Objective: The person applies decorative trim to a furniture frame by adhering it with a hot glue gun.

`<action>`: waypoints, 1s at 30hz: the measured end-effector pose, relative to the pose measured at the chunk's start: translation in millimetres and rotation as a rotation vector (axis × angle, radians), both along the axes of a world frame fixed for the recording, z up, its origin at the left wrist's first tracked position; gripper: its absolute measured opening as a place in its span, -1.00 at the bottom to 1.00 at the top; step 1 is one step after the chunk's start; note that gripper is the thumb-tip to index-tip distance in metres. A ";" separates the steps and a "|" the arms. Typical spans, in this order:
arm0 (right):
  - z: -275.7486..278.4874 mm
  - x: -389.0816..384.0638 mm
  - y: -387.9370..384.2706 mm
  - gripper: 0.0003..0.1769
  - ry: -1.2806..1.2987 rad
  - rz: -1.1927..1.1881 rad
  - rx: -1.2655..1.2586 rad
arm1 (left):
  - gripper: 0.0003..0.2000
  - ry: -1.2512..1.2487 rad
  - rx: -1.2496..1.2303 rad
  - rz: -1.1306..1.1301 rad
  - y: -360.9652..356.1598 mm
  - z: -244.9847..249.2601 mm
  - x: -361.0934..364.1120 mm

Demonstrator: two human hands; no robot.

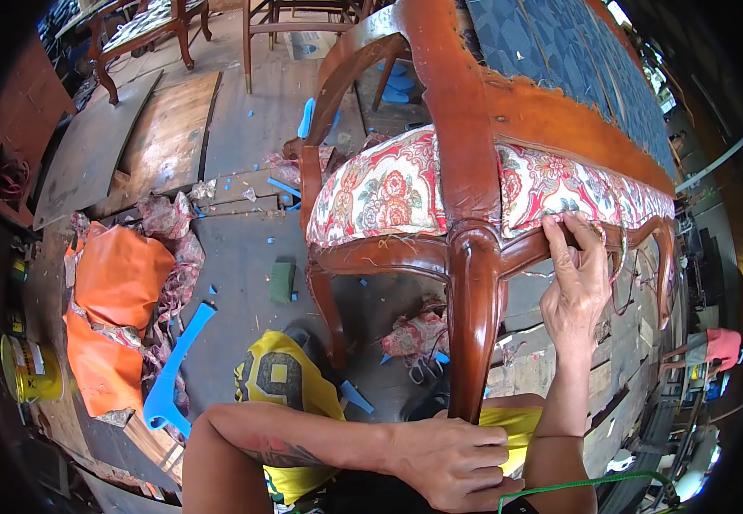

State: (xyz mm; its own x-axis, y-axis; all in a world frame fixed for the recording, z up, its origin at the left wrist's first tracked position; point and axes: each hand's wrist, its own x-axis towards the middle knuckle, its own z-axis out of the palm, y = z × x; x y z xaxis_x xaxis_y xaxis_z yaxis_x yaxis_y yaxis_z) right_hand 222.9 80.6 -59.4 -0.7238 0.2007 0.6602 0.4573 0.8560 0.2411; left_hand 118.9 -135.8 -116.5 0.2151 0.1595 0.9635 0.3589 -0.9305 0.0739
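A carved wooden chair (465,128) with a glossy brown finish stands in front of me. Red-and-white floral fabric (380,197) covers its seat and continues on the right side of the corner post. My right hand (575,287) reaches up to that right side, its fingertips closed on the fabric's lower edge above the wooden rail. A thin loose strip hangs beside the fingers. My left hand (453,458) is curled at the lower end of the chair leg (472,334); its grip is hidden. Near it lie a green cord (594,485) and a partly visible dark object.
Orange material (123,274) and torn floral scraps (174,265) lie on the left floor, near a blue curved piece (174,368). A green block (282,281) is near the chair. A yellow bucket (30,368) stands far left. Another person (718,349) bends over at right.
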 end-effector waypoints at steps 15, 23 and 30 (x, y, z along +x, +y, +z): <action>2.5 -4.0 -4.4 -0.34 0.017 0.000 -0.042 | -0.70 -0.094 -0.035 0.018 -2.9 -13.2 16.0; 0.8 1.1 1.2 -0.20 0.053 0.048 -0.101 | -0.72 0.114 -0.124 0.089 4.2 -4.6 -26.1; -0.6 5.0 3.2 -0.24 -0.007 0.044 -0.100 | -0.84 -0.181 -0.291 0.620 31.2 22.5 -57.3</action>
